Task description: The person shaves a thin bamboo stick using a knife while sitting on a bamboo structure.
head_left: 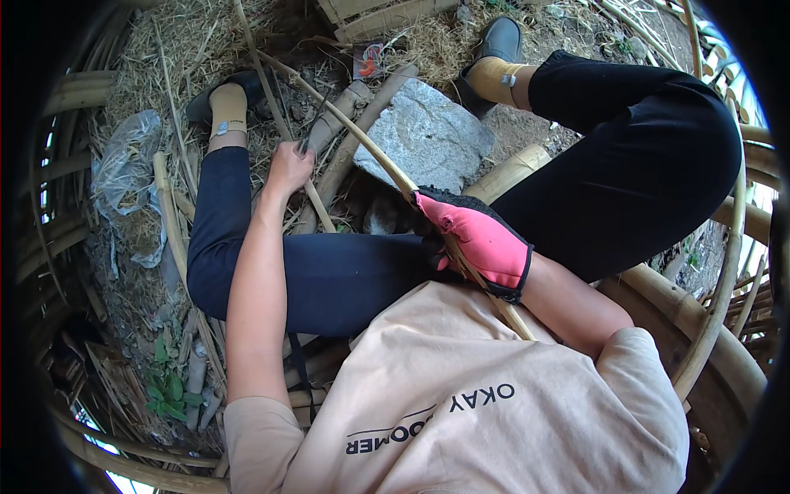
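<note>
A long split bamboo strip (362, 138) runs slantwise from the upper left, through my right hand (481, 243), to my shirt front. That hand wears a pink and black glove and is closed round the strip above my bent leg. My bare left hand (290, 169) is closed on a thin dark knife-like tool (305, 142), whose upper part shows past the fingers near the strip. The rest of the tool is hidden by the hand. Another narrow bamboo strip (267, 90) passes beside the left hand, down toward my leg.
A grey stone block (424, 136) lies between my legs, with wooden poles (337, 169) beside it. Straw and loose sticks cover the ground. A crumpled clear plastic bag (132, 185) lies at the left, and thick bamboo poles (683, 317) stand close at the right.
</note>
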